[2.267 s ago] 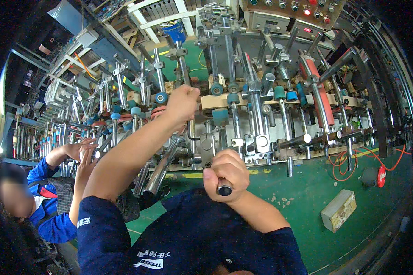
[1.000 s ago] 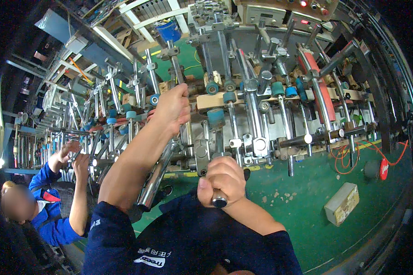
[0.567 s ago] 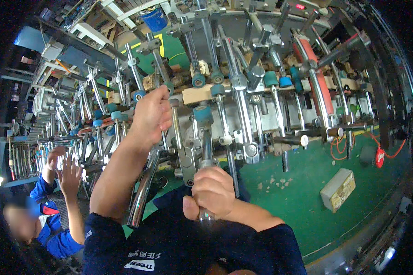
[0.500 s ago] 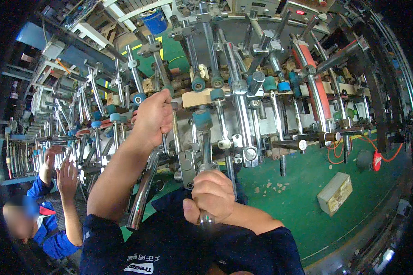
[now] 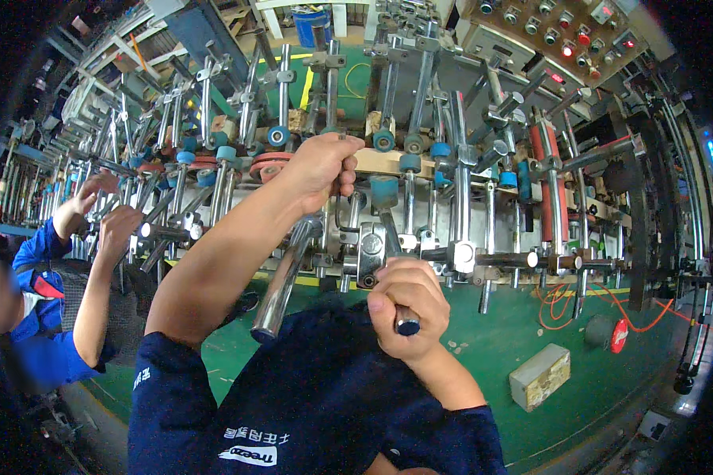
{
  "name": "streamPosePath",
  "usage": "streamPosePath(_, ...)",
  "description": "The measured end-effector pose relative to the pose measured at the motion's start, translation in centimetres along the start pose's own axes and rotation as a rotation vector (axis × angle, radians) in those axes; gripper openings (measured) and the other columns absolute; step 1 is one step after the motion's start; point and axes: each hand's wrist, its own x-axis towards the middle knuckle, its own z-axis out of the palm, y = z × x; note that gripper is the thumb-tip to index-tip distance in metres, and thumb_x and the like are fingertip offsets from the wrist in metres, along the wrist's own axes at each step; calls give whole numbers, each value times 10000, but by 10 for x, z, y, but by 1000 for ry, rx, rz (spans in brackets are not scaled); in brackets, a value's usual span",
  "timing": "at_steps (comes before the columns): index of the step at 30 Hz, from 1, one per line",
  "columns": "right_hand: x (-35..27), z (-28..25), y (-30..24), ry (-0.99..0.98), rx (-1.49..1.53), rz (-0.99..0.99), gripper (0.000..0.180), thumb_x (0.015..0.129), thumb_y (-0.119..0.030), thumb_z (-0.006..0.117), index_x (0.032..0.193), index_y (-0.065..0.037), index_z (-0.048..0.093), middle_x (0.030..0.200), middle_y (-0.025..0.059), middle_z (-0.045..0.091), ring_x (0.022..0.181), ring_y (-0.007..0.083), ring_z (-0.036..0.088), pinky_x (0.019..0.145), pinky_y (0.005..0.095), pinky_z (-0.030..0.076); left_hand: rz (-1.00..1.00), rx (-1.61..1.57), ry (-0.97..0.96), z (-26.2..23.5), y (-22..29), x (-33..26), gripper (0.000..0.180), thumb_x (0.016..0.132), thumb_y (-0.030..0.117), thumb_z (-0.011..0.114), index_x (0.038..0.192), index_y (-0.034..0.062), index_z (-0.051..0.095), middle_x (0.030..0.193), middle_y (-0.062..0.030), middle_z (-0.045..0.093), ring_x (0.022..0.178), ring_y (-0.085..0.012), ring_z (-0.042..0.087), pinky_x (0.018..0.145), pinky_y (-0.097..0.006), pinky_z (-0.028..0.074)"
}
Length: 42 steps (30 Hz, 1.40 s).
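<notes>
Just right of centre, the right hand (image 5: 412, 302) wraps its fingers tightly around a straight, shiny, cylindrical steel rod (image 5: 390, 236), the rod's rounded end poking out toward the body. The rod slants up past a rectangular grey metal clamp block (image 5: 371, 252) toward a teal cylindrical roller (image 5: 384, 192); whether the clamp block holds it cannot be told. Farther up and left, the left hand (image 5: 322, 172) is curled into a narrow fist near the left end of a pale, flat wooden board (image 5: 382, 163); what lies inside that fist is hidden.

If the right hand slips on the smooth metal, the rod could swing or drop, likely tilting the roller with it. A sudden shift could also pinch fingers close to the clamp block. Just beside the left forearm, a thick, polished chrome bar (image 5: 284, 289) juts toward the body, so a hasty pull back might knock the arm against it. Blue sleeves (image 5: 38, 244) show a co-worker at the left, whom a wide elbow swing could disturb.
</notes>
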Motion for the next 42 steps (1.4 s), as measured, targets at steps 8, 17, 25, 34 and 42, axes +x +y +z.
streamPosePath(8, -2, -2, 5, -46, -175, -21, 122, 802, -67, 742, 770, -65, 624, 783, 65, 653, 815, 278, 619, 907, 479, 480, 26, 18, -77, -8, -3, 1, 209, 1015, 247, 613, 1110, 60, 620, 740, 4, 538, 611, -127, 539, 520, -321, 487)
streamPosePath(17, -11, 12, 9, 98, -174, 7, 131, 826, -56, 749, 794, -64, 622, 805, 63, 663, 820, 288, 610, 860, 444, 474, 63, 36, -94, -9, -6, 0, 249, 1018, 258, 608, 1159, 53, 607, 753, 4, 538, 617, -129, 551, 517, -324, 492)
streamPosePath(25, -12, 12, 18, 94, -234, 60, 219, 830, -162, 816, 816, -65, 621, 975, 105, 656, 907, 313, 605, 870, 425, 457, 55, 25, -101, -10, -6, -2, 242, 1028, 243, 592, 1185, 59, 584, 789, 11, 531, 633, -130, 540, 532, -322, 488)
streamPosePath(34, -18, 13, 28, 66, -182, 94, 237, 827, -195, 825, 834, -65, 626, 950, 105, 627, 865, 299, 590, 773, 388, 469, 326, 335, 122, -11, 1, -17, 378, 996, 258, 625, 1288, 29, 557, 1025, -67, 636, 785, -175, 645, 661, -325, 556)
streamPosePath(42, -17, 7, 26, -21, -182, 32, 263, 810, -206, 826, 882, -78, 608, 988, 112, 619, 887, 312, 578, 790, 391, 465, 1206, 897, -179, 30, 3, -245, 490, 834, 67, 690, 1310, 0, 596, 1221, -202, 652, 1088, -365, 655, 1000, -453, 514)
